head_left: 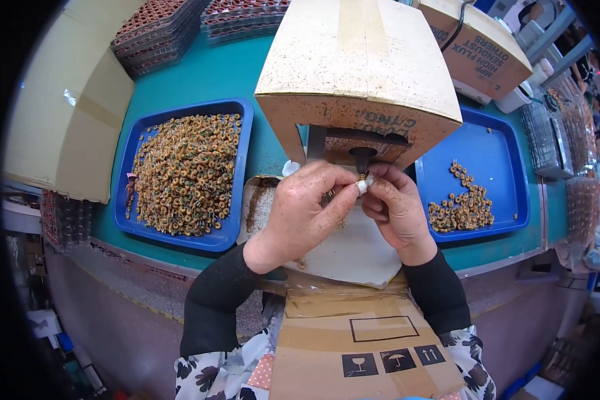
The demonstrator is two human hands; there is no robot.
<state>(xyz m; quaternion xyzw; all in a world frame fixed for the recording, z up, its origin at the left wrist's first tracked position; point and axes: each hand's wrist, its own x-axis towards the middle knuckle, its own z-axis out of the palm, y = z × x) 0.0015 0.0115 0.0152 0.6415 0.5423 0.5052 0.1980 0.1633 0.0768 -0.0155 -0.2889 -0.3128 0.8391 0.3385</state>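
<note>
Both the left hand (307, 213) and right hand (397, 207) pinched one small copper-wound ring coil (363, 179) under the cardboard-covered machine's dark nozzle (363, 157). The left blue plastic tray (237, 230) was heaped; the right blue tray (507, 160) held few.

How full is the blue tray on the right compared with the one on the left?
Mostly empty. The right blue tray holds only a small cluster of rings with bare blue around it, while the left blue tray is heaped nearly edge to edge.
</note>
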